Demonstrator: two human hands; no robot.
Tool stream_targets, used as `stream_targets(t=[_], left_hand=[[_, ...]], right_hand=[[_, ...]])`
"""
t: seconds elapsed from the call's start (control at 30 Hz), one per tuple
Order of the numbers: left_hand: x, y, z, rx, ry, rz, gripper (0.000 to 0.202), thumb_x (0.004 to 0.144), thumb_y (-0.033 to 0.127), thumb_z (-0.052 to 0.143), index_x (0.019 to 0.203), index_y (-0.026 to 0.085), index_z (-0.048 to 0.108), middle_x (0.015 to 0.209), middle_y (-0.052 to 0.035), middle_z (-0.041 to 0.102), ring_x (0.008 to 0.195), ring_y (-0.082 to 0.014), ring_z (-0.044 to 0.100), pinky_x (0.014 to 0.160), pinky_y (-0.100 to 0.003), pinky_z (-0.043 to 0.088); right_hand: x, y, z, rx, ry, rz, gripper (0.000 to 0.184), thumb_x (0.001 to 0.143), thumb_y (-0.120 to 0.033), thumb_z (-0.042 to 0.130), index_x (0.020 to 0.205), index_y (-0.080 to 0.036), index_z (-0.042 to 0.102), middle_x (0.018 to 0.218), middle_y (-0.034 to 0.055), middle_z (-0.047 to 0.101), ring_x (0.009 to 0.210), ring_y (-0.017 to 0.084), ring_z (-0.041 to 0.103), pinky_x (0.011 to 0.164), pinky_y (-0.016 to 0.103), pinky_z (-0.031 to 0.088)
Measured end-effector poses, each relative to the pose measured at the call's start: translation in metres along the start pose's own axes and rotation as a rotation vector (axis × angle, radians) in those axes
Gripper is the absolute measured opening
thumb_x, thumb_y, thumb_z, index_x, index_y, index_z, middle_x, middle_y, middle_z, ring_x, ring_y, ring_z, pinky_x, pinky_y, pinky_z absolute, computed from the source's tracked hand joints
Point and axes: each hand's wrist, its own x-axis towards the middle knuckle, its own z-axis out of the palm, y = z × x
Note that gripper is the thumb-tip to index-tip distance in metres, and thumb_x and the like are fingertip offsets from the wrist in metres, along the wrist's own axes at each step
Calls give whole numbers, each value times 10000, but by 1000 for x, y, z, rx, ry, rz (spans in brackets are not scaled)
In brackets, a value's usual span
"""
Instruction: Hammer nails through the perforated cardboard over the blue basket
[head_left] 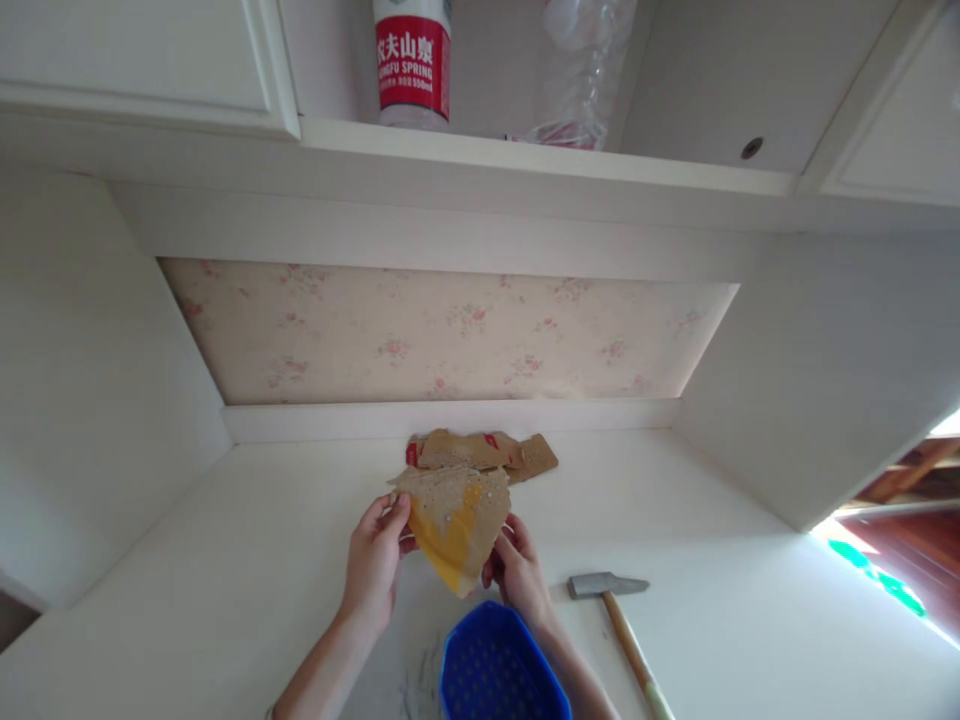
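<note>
Holds a torn, yellow-patched cardboard piece (454,525) just beyond the blue basket (495,617), pinching the piece's left edge between thumb and fingers of the left hand (373,560), gripping the right edge with the right hand (523,575), partly hidden fingers bent. Has a hammer (627,638) right of the basket, cardboard scraps (472,450) farther beyond.

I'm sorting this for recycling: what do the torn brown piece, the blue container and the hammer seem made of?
Torn brown piece: likely cardboard or thick paper, matte, with rough torn edges.
Blue container: probably plastic, smooth-looking, given its uniform colour.
Hammer head: apparently metal, dull grey; handle: likely wood, smooth-looking, from its tan-brown colour.
</note>
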Motion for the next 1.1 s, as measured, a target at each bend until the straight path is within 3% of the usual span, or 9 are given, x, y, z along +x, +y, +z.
stream_targets(t=[0.13, 0.53, 0.7, 0.83, 0.97, 1.1], left_hand=[[6, -10, 2, -3, -8, -4, 399, 741, 472, 758, 969, 164, 647, 866, -44, 738, 733, -197, 697, 590, -259, 512], [10, -38, -3, -52, -23, -45, 404, 744, 478, 765, 963, 161, 647, 899, -52, 748, 741, -199, 702, 627, -271, 527], [7, -44, -1, -131, -30, -73, 386, 758, 458, 766, 964, 151, 655, 939, -68, 745, 770, -192, 705, 665, -266, 540], [5, -40, 2, -255, -62, -115, 399, 743, 415, 797, 1008, 146, 667, 1019, -91, 743, 872, -221, 717, 723, -275, 554], [3, -39, 0, -282, -186, -194, 483, 774, 314, 790, 1195, 159, 613, 1170, -129, 711, 1002, -273, 706, 820, -325, 557], [7, -46, -3, -252, -231, -259, 456, 779, 256, 777, 1186, 143, 604, 1142, -146, 726, 976, -298, 719, 807, -355, 568]], right_hand=[[0, 0, 2, 4, -10, -33, 557, 770, -446, 743, 1213, -209, 502, 674, -107, 575, 368, 43, 446, 355, 180, 356], [0, -6, 1, -39, 51, -21, 705, 763, -343, 662, 1404, -239, 388, 762, -75, 621, 412, 54, 447, 411, 192, 367], [-2, -11, 1, -147, 138, -56, 602, 815, -459, 618, 1343, -196, 495, 761, -44, 631, 410, 67, 452, 403, 203, 388], [-6, -16, -1, -265, 211, -77, 515, 813, -541, 635, 1180, -180, 659, 756, -9, 675, 356, 49, 404, 349, 197, 303], [-8, -19, -2, -318, 197, -88, 464, 761, -549, 681, 1042, -186, 744, 679, -4, 669, 342, 69, 410, 330, 209, 305], [-8, -19, -3, -353, 161, -117, 440, 753, -504, 677, 1030, -174, 766, 581, -18, 616, 322, 71, 363, 325, 216, 292]])
